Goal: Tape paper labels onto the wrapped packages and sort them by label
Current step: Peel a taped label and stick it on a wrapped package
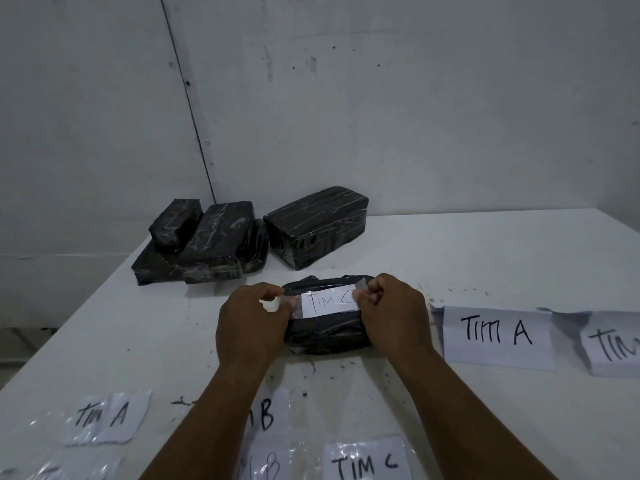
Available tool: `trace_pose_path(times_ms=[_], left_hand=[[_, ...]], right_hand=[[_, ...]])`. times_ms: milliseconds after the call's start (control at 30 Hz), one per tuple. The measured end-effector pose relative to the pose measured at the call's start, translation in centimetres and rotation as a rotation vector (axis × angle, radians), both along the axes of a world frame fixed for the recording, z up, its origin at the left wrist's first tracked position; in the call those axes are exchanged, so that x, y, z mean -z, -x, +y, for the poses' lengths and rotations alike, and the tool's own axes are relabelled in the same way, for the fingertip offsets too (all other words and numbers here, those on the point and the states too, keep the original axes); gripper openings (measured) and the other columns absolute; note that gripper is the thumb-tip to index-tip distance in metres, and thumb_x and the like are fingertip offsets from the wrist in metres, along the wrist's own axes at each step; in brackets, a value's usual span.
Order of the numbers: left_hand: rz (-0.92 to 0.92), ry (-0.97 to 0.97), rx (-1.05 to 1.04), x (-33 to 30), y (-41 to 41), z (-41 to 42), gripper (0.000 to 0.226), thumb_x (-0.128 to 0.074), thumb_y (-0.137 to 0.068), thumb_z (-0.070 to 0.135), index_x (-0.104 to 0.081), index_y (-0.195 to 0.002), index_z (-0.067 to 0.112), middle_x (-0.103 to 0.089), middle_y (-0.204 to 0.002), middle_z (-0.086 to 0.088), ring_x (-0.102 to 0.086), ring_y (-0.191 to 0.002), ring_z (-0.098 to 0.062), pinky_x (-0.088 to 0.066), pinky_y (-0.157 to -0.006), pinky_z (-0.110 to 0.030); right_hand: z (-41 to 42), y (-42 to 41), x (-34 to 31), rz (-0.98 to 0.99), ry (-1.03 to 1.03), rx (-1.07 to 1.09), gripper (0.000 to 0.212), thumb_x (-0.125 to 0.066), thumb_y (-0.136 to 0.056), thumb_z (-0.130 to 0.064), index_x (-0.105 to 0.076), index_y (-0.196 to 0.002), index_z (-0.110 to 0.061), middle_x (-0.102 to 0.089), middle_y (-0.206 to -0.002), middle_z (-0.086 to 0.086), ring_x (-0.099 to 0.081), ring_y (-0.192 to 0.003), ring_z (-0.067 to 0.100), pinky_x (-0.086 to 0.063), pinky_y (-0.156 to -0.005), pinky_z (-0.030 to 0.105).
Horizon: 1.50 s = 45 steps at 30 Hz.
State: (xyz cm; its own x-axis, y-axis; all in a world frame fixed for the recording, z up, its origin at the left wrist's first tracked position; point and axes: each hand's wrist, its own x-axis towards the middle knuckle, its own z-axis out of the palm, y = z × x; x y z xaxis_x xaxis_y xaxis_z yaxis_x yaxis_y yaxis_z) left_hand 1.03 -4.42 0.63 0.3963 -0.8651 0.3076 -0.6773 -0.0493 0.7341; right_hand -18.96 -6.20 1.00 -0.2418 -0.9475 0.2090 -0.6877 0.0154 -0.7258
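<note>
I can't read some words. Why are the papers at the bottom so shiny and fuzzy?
Head view: glare on clear tape over the near TIM A label whitens it; arms hide the TIM B label; wide-angle edges soften; the TIM C label mid-frame reads clearly.

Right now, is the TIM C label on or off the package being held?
On. The TIM C label lies flat on the package under clear tape, with the left hand and right hand gripping the tape ends.

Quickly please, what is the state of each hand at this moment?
Left hand: closed, pinching the left end of the tape over the label.
Right hand: closed, pinching the right end, on the package.
</note>
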Motion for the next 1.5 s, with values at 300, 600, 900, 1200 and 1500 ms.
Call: trace_pose_path(times_ms=[300,600,900,1200,1500], left_hand=[[0.052,-0.004,-0.021,0.5,0.1,-0.1,0.017,-0.082,-0.082,0.039,-0.067,-0.081,0.033,-0.065,-0.092,0.015,-0.061,-0.088,-0.008,-0.040,-0.064,-0.019],[0.049,-0.069,0.019,0.4,-0.5,-0.3,0.020,-0.068,-0.094,0.045,-0.069,-0.079,0.031,-0.070,-0.096,0.009,-0.064,-0.097,-0.015,-0.043,-0.073,-0.026],[-0.201,0.183,0.463,-0.9,0.8,1.8,0.039,-0.042,-0.104,0.033,-0.061,-0.137,0.025,-0.049,-0.146,0.012,-0.036,-0.137,-0.003,-0.026,-0.110,-0.016],[-0.482,-0.114,0.549,1.4,1.9,2.3,0.056,-0.022,-0.108,0.050,-0.028,-0.160,0.030,-0.026,-0.168,0.009,-0.013,-0.154,-0.001,0.007,-0.118,-0.018],[-0.530,-0.175,0.362,2.6,2.5,3.2,0.086,0.003,-0.093,0.074,-0.024,-0.161,0.029,-0.016,-0.171,0.011,-0.002,-0.157,-0.006,-0.001,-0.127,-0.047]], right_hand=[[0.5,-0.2,0.5,-0.021,0.099,0.014,0.017,-0.075,-0.093,-0.029,-0.061,-0.084,-0.024,-0.059,-0.082,-0.009,-0.050,-0.068,-0.003,-0.028,-0.056,0.008],[1.0,0.3,0.5,-0.113,0.227,0.052,0.019,-0.074,-0.092,-0.011,-0.063,-0.105,-0.017,-0.057,-0.109,0.003,-0.058,-0.090,0.013,-0.041,-0.065,0.002],[2.8,-1.0,-0.1,0.181,0.319,-0.248,0.041,-0.056,-0.102,-0.027,-0.059,-0.140,-0.011,-0.056,-0.147,0.010,-0.048,-0.135,0.026,-0.043,-0.112,0.046],[3.2,-1.9,1.8,0.630,0.106,-0.435,0.082,-0.002,-0.091,-0.047,-0.039,-0.158,-0.019,-0.038,-0.165,0.002,-0.021,-0.156,0.023,0.003,-0.125,0.051],[4.5,-1.9,1.9,0.575,-0.020,-0.187,0.067,-0.010,-0.096,-0.060,-0.043,-0.152,-0.044,-0.014,-0.172,0.010,-0.007,-0.158,0.033,0.003,-0.122,0.063]])
